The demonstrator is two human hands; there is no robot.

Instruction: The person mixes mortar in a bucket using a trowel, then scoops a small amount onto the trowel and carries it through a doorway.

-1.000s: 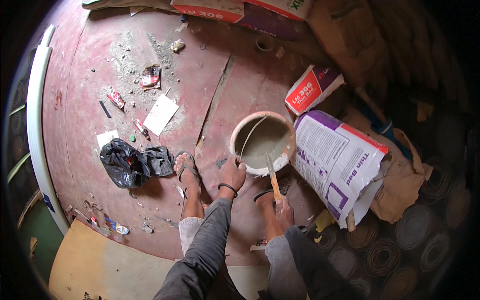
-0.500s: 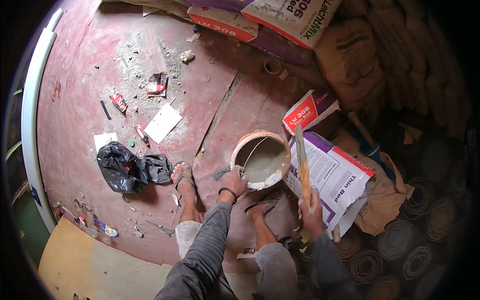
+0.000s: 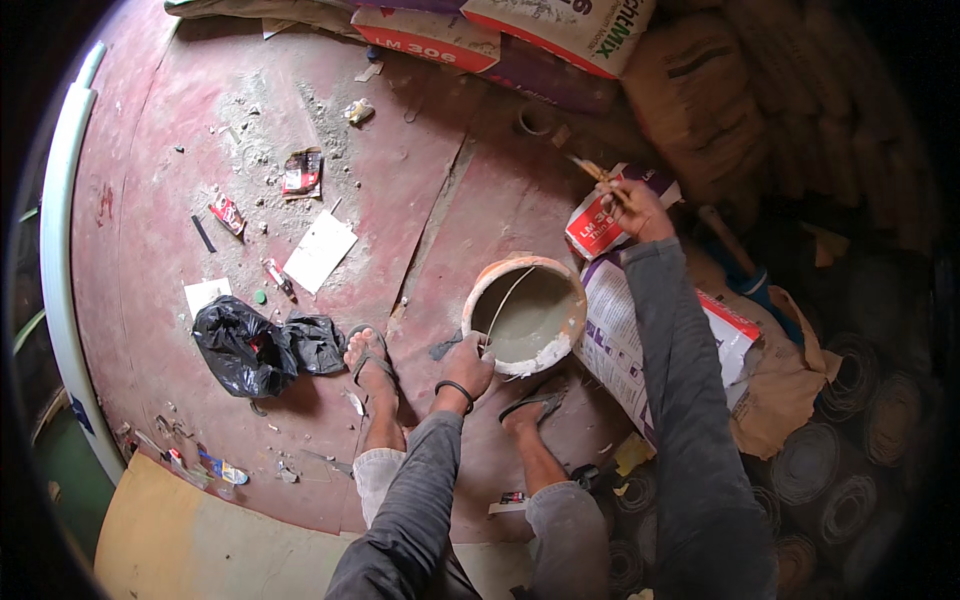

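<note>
A round bucket (image 3: 482, 292) stands on the floor before me, its rim crusted with orange and white. Grey, wet-looking mix (image 3: 528, 318) lies inside it. My left hand (image 3: 467, 362) is closed at the bucket's near left edge, beside the thin handle that slants across the opening; its exact grip is partly hidden. My right hand (image 3: 640, 210) is raised beyond the bucket to the right, wrapped round a wooden stick (image 3: 592, 170) whose pale end points up and left. Below that hand and forearm lie a red-and-purple bag (image 3: 592, 232) and a white printed bag (image 3: 612, 310).
Stacked bags (image 3: 540, 72) line the back, with brown sacks (image 3: 690, 110) at the right. Wire coils (image 3: 803, 463) lie lower right, near torn brown paper (image 3: 778, 410). A black plastic bag (image 3: 243, 345), white paper (image 3: 320, 252) and grey rubble are on the reddish floor. My sandalled feet flank the bucket.
My right hand has swung up and away from me with the stick, from beside the white bag to over the red-and-purple one. My left hand stays at the bucket's edge.
</note>
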